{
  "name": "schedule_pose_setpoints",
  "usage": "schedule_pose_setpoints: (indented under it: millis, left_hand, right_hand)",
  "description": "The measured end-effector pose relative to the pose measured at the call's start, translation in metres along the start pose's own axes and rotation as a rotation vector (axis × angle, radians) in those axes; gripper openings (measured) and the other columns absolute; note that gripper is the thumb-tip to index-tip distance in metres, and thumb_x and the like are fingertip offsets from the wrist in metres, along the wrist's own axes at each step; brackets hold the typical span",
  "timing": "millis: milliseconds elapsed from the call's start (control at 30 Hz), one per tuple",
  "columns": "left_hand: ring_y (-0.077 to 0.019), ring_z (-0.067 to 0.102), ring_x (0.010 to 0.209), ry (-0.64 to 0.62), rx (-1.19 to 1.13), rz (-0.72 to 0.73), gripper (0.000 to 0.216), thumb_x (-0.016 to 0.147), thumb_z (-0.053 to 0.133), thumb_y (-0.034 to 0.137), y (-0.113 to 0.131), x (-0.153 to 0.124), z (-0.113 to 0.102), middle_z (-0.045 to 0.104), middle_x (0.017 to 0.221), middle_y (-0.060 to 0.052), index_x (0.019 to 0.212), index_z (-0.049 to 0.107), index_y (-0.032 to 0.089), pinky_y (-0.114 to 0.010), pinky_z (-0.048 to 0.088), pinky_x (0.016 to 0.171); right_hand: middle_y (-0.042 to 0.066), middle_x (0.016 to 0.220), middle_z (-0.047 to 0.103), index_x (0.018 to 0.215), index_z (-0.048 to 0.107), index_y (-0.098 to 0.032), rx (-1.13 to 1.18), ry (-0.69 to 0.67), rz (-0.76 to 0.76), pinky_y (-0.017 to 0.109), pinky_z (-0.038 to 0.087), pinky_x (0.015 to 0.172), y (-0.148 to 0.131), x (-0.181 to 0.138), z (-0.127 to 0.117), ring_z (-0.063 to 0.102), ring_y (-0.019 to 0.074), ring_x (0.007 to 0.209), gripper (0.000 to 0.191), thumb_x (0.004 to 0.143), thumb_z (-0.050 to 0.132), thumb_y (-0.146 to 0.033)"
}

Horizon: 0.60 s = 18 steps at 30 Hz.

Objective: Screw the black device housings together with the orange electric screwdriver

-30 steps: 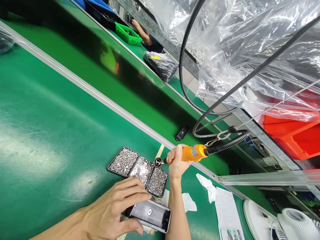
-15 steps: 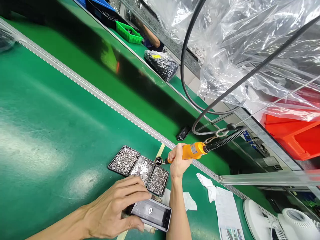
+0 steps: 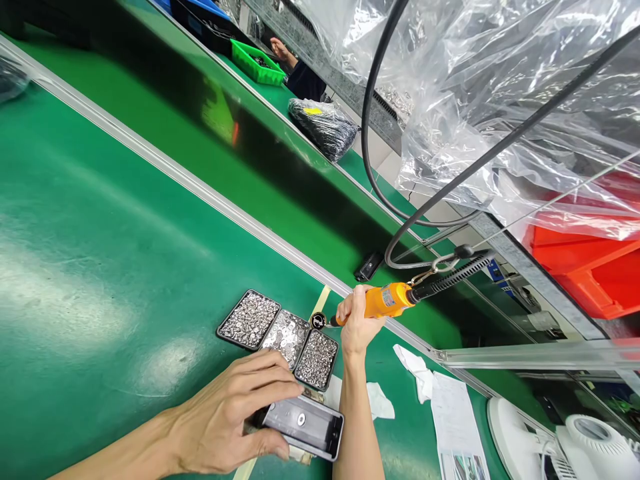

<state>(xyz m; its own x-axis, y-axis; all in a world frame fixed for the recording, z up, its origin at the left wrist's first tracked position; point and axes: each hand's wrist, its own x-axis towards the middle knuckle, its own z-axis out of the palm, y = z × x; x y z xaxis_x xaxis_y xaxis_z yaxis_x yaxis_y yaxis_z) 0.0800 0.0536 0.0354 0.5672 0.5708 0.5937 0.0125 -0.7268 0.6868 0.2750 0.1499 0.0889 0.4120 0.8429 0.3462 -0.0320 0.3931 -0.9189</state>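
My left hand (image 3: 240,407) grips one end of a dark grey rectangular housing (image 3: 305,419), thumb on the near side and fingers on the far side. Its hollow inside faces up, and a small bright ring shows in the middle of its floor. Closed round an orange electric screwdriver (image 3: 388,301) is my right hand (image 3: 357,320). The screwdriver's tip points left and meets a small round black piece (image 3: 317,321) beside the trays. Three joined black trays lie just beyond my left hand: one of small metal parts (image 3: 250,319), one of flat washers (image 3: 286,337), one of finer metal parts (image 3: 317,360).
A cable (image 3: 367,127) loops above the screwdriver. Another dark housing (image 3: 369,266) lies on the green strip past the metal rail (image 3: 200,190). White cloths (image 3: 415,370), a paper sheet (image 3: 457,420) and a white fan (image 3: 590,447) are at right. A co-worker's hand (image 3: 283,50) shows near a green bin (image 3: 257,63).
The co-worker's arm at the top has shifted, and the hand now shows by the green bin. My hands, the housing and the screwdriver stay almost where they were.
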Motion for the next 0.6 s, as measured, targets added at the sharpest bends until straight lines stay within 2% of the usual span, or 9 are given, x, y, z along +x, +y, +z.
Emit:
schedule_pose_setpoints:
  millis: [367, 467, 600]
  left_hand:
    - [-0.0277, 0.060, 0.097, 0.015, 0.002, -0.001, 0.053, 0.092, 0.077, 0.044, 0.001, 0.003, -0.001, 0.071, 0.110, -0.011, 0.132, 0.055, 0.017, -0.048, 0.055, 0.082]
    - [-0.0275, 0.060, 0.096, 0.018, 0.007, 0.008, 0.051, 0.093, 0.076, 0.044, 0.001, 0.003, -0.001, 0.071, 0.108, -0.011, 0.131, 0.057, 0.016, -0.046, 0.055, 0.081]
    - [-0.0274, 0.060, 0.098, 0.016, 0.024, 0.012, 0.053, 0.092, 0.078, 0.045, -0.001, 0.000, 0.000, 0.071, 0.111, -0.011, 0.132, 0.057, 0.016, -0.046, 0.053, 0.084]
  right_hand:
    - [-0.013, 0.050, 0.044, 0.093, 0.052, -0.021, -0.008, 0.027, 0.003, 0.019, 0.039, 0.037, -0.009, -0.002, 0.002, 0.039, 0.0062, 0.036, 0.035, 0.090, 0.078, -0.044]
    - [-0.013, 0.049, 0.044, 0.093, 0.051, -0.022, -0.007, 0.044, 0.002, 0.019, 0.039, 0.038, -0.029, -0.005, 0.003, 0.040, 0.0067, 0.037, 0.033, 0.092, 0.076, -0.043]
    - [-0.013, 0.049, 0.043, 0.092, 0.051, -0.022, 0.030, 0.041, 0.008, 0.019, 0.039, 0.037, -0.074, -0.019, 0.000, 0.037, 0.0071, 0.037, 0.027, 0.093, 0.074, -0.038]
